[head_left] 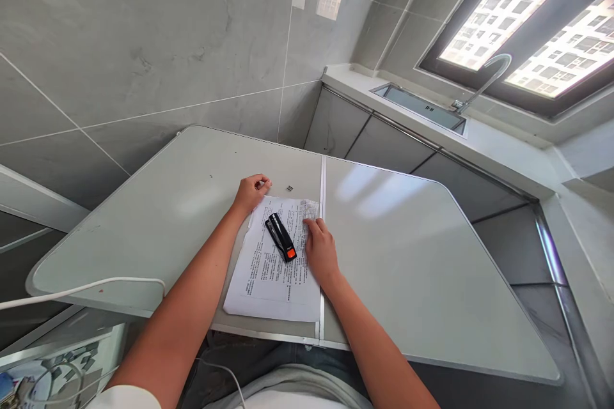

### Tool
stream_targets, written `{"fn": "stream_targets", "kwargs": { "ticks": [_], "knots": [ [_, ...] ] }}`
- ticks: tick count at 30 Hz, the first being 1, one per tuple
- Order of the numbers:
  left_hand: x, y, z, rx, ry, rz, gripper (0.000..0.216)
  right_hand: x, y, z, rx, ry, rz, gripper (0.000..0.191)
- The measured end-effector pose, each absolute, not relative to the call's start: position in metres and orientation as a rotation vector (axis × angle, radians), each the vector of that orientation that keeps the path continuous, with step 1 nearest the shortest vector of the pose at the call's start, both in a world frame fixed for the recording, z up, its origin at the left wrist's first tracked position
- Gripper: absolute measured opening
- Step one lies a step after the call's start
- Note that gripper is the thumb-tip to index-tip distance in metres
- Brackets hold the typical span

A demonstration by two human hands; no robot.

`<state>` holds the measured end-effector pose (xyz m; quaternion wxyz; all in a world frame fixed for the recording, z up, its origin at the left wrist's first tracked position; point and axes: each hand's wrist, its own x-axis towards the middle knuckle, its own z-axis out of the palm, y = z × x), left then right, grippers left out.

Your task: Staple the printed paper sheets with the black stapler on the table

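Note:
A sheaf of printed paper (268, 297) lies on the table in front of me, with a creased upper right corner. On top of it rests a black stapler (281, 236) with an orange-red patch at its near end, touched by neither hand. My left hand (252, 193) is at the paper's upper left corner, its fingers curled together; anything inside them is hidden. Along the right edge of the paper lies my right hand (322, 254), fingers loosely stretched and resting on the sheet. Small strips of staples (290, 188) sit just beyond the paper's top edge.
The pale folding table (407, 268) has a metal seam running beside the paper. A white cable (96, 285) crosses its left edge. Behind stand a tiled wall (167, 32) and a counter with a sink (422, 107) and faucet (487, 80) below a window.

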<state>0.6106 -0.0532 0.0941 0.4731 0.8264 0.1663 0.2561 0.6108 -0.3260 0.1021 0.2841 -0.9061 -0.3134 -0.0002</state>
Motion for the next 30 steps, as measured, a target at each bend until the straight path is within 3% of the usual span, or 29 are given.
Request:
{"fn": "stream_targets", "kwargs": {
  "ticks": [6,23,30],
  "knots": [
    [0.61,-0.054,0.094,2.035,0.39,0.64,0.024,0.63,-0.343,0.11,-2.245,-0.791,-0.016,0.038],
    [0.609,-0.056,0.1,2.023,0.392,0.601,0.03,0.667,-0.384,0.107,-2.273,-0.728,0.072,0.037],
    [0.602,-0.081,0.105,2.14,0.192,0.571,0.056,0.673,-0.395,0.103,-2.304,-0.749,0.069,0.034]
  ]
}}
